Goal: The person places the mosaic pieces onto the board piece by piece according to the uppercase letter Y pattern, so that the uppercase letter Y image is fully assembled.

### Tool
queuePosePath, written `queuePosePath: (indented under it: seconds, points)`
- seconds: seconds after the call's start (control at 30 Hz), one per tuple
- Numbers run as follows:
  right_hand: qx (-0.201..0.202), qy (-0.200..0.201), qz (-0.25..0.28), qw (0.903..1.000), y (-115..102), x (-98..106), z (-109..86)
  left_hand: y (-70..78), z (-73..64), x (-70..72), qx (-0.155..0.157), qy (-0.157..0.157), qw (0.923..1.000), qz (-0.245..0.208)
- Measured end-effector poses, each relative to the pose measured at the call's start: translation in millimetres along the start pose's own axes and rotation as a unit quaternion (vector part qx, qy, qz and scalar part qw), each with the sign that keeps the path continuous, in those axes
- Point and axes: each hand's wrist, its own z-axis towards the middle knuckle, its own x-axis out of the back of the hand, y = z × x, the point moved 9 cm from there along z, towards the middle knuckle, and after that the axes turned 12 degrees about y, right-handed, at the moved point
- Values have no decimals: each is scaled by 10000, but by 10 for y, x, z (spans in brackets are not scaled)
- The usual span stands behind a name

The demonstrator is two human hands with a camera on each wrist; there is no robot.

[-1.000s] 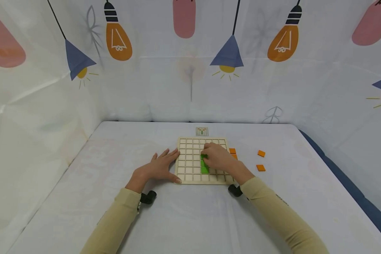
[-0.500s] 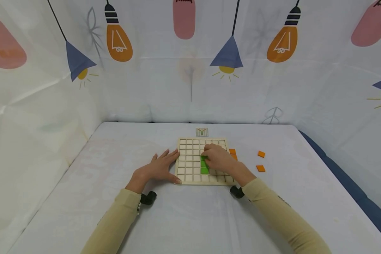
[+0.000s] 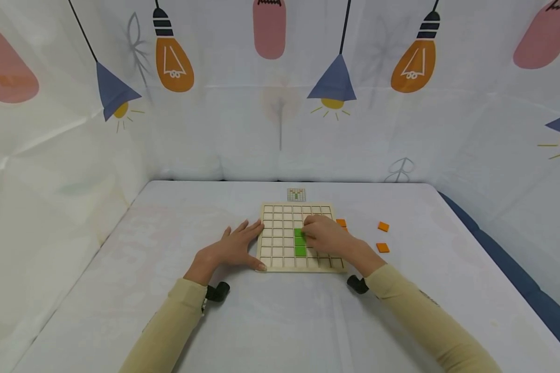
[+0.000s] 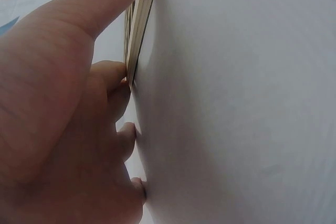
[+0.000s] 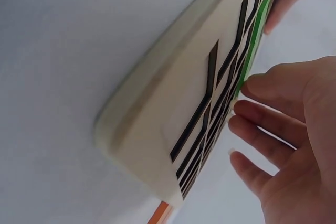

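Observation:
A pale wooden grid board (image 3: 280,269) lies flat on the white table. Three green square tiles (image 3: 300,242) form a column in its middle cells. My left hand (image 3: 233,245) is spread at the board's left side, its thumb at the near corner and fingertips by the edge; the left wrist view shows the thumb touching that edge. Over the right part of the board is my right hand (image 3: 327,236), just beside the upper green tile. In the right wrist view its fingers are loosely bent, the thumb close to the green tiles (image 5: 255,38), with no tile seen held.
A small pattern card (image 3: 296,195) lies beyond the board. Orange tiles sit to the right: one (image 3: 341,223) at the board's edge with another partly hidden by the hand, and two farther out, a far one (image 3: 383,226) and a nearer one (image 3: 382,247).
My right hand has shifted slightly right and toward me, off the upper green tile, uncovering more of the green column. The left hand has stayed in place.

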Motion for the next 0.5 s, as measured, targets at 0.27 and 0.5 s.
queuePosePath:
  seconds: [0.27, 0.5]
  points:
    - [-77, -35, 62, 9999, 106, 4, -87, -26, 2, -14, 48, 21, 10000, 23]
    - [149, 96, -48, 9998, 150, 73, -143, -19, 4, -3, 24, 29, 10000, 0]
